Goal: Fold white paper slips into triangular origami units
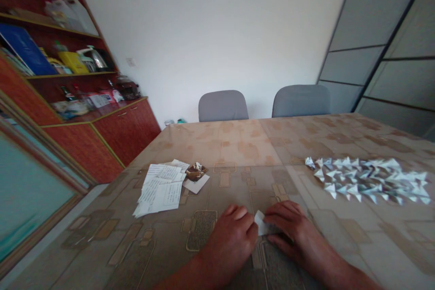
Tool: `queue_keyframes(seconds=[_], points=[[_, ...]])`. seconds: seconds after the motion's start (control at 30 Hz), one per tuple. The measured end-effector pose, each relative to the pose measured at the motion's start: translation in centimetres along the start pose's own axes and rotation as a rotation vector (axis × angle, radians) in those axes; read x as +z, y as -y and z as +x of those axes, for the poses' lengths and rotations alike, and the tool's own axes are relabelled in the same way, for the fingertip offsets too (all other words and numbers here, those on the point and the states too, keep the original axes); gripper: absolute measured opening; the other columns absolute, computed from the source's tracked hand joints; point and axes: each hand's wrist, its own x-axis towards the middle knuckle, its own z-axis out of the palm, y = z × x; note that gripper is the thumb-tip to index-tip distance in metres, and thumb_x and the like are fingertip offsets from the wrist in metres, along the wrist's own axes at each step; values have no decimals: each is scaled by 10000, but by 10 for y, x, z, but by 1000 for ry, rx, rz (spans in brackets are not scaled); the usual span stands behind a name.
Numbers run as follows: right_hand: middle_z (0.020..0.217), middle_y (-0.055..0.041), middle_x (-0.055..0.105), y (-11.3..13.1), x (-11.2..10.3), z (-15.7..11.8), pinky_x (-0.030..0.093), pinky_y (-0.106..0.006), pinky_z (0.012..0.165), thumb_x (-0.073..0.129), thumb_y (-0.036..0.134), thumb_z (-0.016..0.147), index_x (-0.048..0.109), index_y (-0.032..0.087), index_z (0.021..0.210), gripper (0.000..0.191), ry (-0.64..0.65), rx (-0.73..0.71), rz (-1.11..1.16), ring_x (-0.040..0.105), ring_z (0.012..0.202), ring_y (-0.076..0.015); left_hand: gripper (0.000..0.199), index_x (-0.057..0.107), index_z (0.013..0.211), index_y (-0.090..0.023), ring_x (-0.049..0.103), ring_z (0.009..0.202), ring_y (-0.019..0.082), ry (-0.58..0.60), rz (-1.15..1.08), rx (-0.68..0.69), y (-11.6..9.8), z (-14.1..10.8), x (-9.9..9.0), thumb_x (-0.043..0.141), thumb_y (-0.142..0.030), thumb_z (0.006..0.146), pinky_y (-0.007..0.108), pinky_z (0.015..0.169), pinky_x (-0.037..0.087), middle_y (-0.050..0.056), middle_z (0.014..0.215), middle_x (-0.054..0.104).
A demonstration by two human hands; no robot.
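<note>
A small piece of white paper lies between my two hands, low over the table near its front edge. My left hand is closed at the paper's left side, its fingers curled and their tips hidden from view. From the other side my right hand grips the paper between thumb and fingers, covering its right part. Left of my hands rests a loose stack of printed paper sheets. To the right stand several folded paper pieces with pointed tips, laid out in rows.
Next to the sheets are a white square and a small brown item with white bits. Two grey chairs stand behind the patterned table. A red-brown shelf unit is at left, a grey cabinet at right.
</note>
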Motion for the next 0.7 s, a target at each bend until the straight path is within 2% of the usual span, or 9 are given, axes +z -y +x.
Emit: queue_keyframes(seconds=[0.17, 0.3, 0.4, 0.6, 0.7], points=[[961, -43, 688, 2, -3, 1, 431, -407, 852, 690, 164, 817, 672, 221, 968, 162, 19, -2, -18, 588, 922, -241, 102, 590, 834, -161, 545, 771, 183, -30, -18, 18, 6, -1, -2, 622, -237, 895, 323, 702, 404, 4, 786, 620], [977, -48, 689, 0, -2, 1, 436, -405, 853, 675, 159, 831, 670, 219, 982, 162, 26, -6, -53, 591, 931, -239, 65, 639, 883, -171, 573, 809, 182, -49, -200, -184, 25, -2, -16, 580, -152, 900, 294, 737, 429, 19, 828, 653], [1003, -48, 686, -4, 0, 0, 440, -402, 859, 662, 160, 843, 665, 220, 995, 163, 27, -2, -65, 595, 947, -235, 160, 669, 914, -171, 582, 854, 175, -108, -339, -310, 37, -5, -21, 531, -94, 901, 273, 759, 436, 30, 876, 660], [1027, -51, 683, -9, 3, -3, 451, -407, 878, 650, 212, 852, 660, 233, 1030, 180, 2, 29, -41, 599, 979, -241, 34, 682, 849, -176, 581, 873, 163, 4, -480, -266, 30, -10, -21, 676, -163, 819, 254, 764, 418, 12, 891, 638], [1081, -82, 671, -15, 8, -4, 447, -442, 895, 680, 250, 814, 646, 218, 1095, 284, -80, 97, -60, 589, 1021, -272, 140, 686, 848, -185, 579, 885, 170, 36, -494, -252, 22, -10, -20, 767, -243, 749, 259, 766, 409, 4, 905, 634]])
